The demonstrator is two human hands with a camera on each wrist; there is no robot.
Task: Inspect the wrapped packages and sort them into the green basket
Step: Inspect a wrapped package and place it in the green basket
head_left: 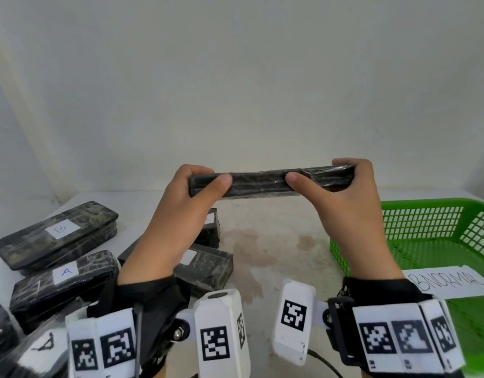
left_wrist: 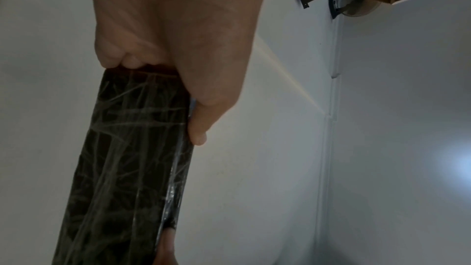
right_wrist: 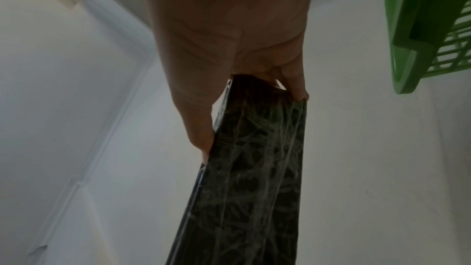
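Note:
I hold a long dark package (head_left: 262, 182) wrapped in clear film level above the table, its narrow edge toward me. My left hand (head_left: 191, 192) grips its left end, thumb on the near side and fingers curled over the far side. My right hand (head_left: 341, 186) grips the right end the same way. The left wrist view shows the wrapped package (left_wrist: 132, 168) running away from my left hand (left_wrist: 178, 47). In the right wrist view the package (right_wrist: 254, 178) hangs from my right hand (right_wrist: 229, 37). The green basket (head_left: 426, 230) stands at the right, holding only a paper reading "ABNORMAL" (head_left: 448, 282).
Several more wrapped dark packages lie on the table at the left, one labelled B (head_left: 58, 233), one labelled A (head_left: 63, 282), others under my left forearm (head_left: 208, 266). The white table (head_left: 276, 241) is stained in the middle. A plain wall rises behind. The basket corner (right_wrist: 420, 47) shows beside my right hand.

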